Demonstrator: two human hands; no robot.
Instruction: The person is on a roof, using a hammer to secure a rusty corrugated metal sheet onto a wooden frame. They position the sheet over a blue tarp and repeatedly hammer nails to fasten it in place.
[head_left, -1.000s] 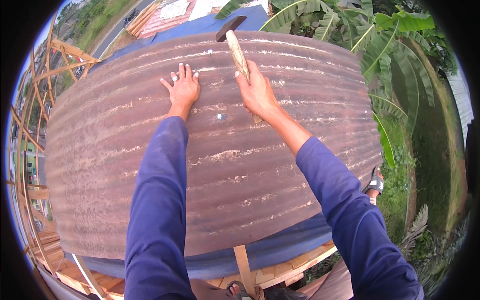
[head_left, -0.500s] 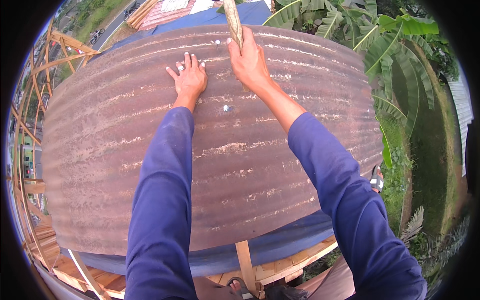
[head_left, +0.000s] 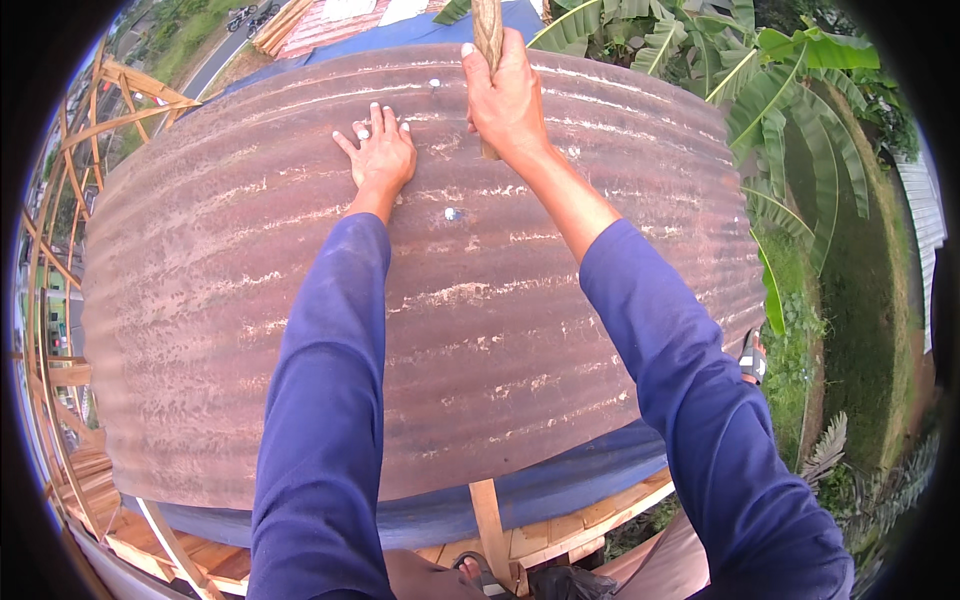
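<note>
A brown corrugated roofing sheet, streaked with pale worn lines, lies in front of me. My left hand rests palm down on its far part with the fingers spread. My right hand is wrapped round a wooden handle above the sheet; the handle's far end runs out of view, so what it belongs to is hidden. One pale fastener head shows between the hands near the far edge. Another fastener head sits nearer to me.
Blue tarpaulin shows beneath the near edge, above timber framing. Wooden roof frames stand at left. Banana leaves border the right. Sandalled feet show at the bottom and at the right edge.
My right hand and the wooden handle have shifted slightly right and farther from me. My left hand stays on the sheet. Motorbikes on the distant road have changed position.
</note>
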